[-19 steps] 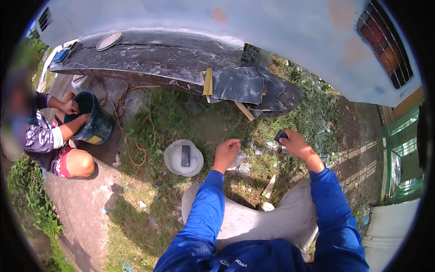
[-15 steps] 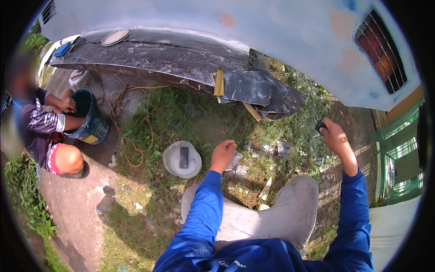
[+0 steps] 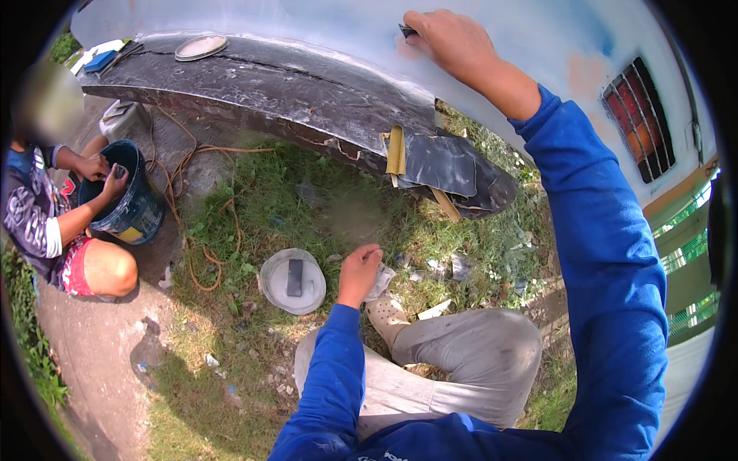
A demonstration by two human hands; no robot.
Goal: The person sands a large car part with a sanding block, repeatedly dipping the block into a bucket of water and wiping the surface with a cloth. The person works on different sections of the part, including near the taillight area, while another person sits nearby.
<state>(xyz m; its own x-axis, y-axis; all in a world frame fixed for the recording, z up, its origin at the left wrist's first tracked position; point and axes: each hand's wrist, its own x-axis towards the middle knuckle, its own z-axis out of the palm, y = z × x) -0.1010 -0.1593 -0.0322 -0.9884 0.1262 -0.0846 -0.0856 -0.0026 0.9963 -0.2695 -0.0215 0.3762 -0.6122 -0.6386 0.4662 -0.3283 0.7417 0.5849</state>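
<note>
My right hand [image 3: 453, 48] is raised at the far side, fingers closed on a small black pad [image 3: 407, 31] against the blue-and-white painted panel [image 3: 338, 23]. A pale orange patch shows on the panel just below the pad. Low over the grass, my left hand [image 3: 360, 275] has its fingers curled together. A crumpled light-grey piece [image 3: 381, 281] shows beside its fingertips; whether the hand grips it cannot be made out. Left of that hand stands a white pail [image 3: 269, 286] with pale liquid and a dark rectangular block [image 3: 294, 277] in it.
A dark ledge [image 3: 254, 84] runs below the panel, bearing a round lid [image 3: 201, 48] and black sheets [image 3: 440, 165]. At left another person [image 3: 46, 200] crouches with hands at a dark bucket [image 3: 131, 215]. An orange hose [image 3: 178, 165] lies on the ground. A barred opening [image 3: 636, 119] is at right.
My right hand has swung up and leftward from over the grass to the panel, with the black pad. My left hand stays beside the pail. The other person's hands have risen at the bucket.
</note>
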